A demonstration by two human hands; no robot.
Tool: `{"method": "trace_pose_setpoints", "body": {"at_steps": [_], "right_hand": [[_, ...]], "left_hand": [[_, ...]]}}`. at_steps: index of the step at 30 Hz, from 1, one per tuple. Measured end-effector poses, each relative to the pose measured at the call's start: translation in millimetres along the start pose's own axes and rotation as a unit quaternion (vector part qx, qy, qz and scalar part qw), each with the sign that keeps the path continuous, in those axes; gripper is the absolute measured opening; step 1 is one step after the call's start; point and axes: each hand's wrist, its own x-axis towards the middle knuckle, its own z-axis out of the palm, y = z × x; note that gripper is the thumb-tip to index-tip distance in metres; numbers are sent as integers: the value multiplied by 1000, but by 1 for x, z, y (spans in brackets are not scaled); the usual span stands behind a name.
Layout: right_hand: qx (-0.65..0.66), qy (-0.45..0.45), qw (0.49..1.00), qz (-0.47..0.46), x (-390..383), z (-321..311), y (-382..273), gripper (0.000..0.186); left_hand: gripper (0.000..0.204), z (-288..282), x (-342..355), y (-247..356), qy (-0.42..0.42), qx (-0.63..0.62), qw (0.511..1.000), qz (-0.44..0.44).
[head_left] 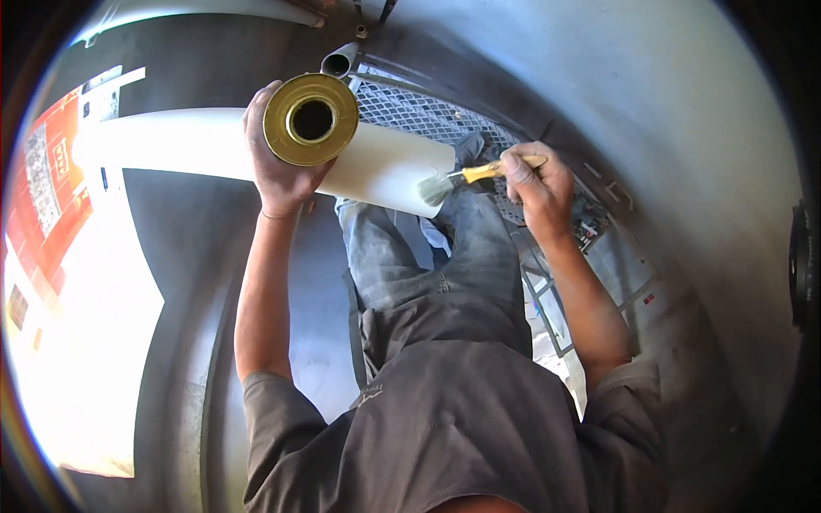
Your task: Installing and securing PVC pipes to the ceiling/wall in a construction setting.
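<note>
A round, gold-coloured metal can [286, 144] with an open hole in its top is gripped around the side by my left hand [289, 181]. It is held over a long white pipe [389, 167] that runs from the left to in front of my legs. My right hand [545, 184] is closed around the yellow handle of a paintbrush [481, 173]. The pale bristles lie against the pipe's right end. What is inside the can is too dark to make out.
Beyond the pipe lies a metal mesh grating [410, 111], with a grey pipe [339, 60] by its left corner. An orange-red panel [51, 171] stands in bright light at far left. A smooth grey wall [684, 171] curves along the right. Metal framing [547, 299] is beside my right leg.
</note>
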Motion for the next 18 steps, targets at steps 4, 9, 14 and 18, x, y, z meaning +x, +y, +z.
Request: {"method": "trace_pose_setpoints", "body": {"at_steps": [4, 9, 14, 18], "right_hand": [[-46, 42, 998, -26, 16, -3, 1, 17], [-47, 63, 996, -30, 29, -4, 13, 19], [-43, 71, 996, -14, 32, -8, 29, 18], [-5, 79, 996, -32, 12, -11, 24, 15]], "left_hand": [[78, -1, 3, 7, -16, 22, 1000, -13], [84, 4, -2, 5, 4, -9, 1000, -30], [93, 9, -4, 2, -3, 12, 1000, -18], [92, 13, -9, 0, 5, -4, 999, -31]]}}
